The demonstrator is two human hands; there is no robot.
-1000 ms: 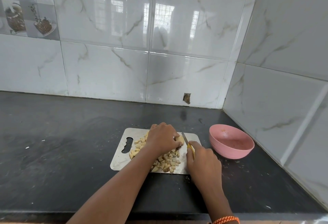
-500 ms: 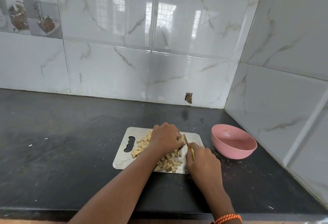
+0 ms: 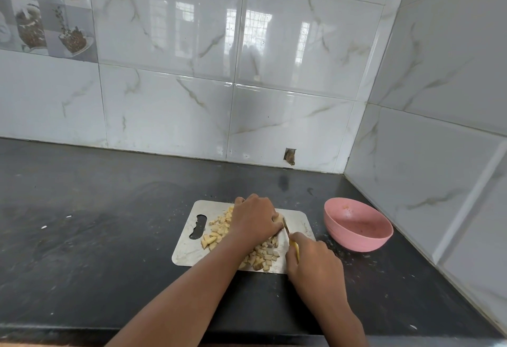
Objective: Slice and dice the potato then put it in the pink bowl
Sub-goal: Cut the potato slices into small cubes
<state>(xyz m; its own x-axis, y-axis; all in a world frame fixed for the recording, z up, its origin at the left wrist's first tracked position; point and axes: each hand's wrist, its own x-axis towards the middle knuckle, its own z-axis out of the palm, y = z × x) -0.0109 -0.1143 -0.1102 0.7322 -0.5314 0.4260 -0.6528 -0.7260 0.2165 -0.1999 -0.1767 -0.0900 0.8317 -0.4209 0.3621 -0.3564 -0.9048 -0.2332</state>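
A: While your left hand (image 3: 253,219) pins the last potato piece (image 3: 279,219) on the cutting board (image 3: 189,247), what threatens?

B: Your right hand (image 3: 312,260) clenches the knife (image 3: 286,228); its blade nears those curled fingers. Pink bowl (image 3: 356,226) waits beside.

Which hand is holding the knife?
The right hand grips the yellow-handled knife; the left hand steadies the potato piece instead.

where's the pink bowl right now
In the head view the pink bowl sits on the dark counter, just right of the cutting board, near the tiled corner.
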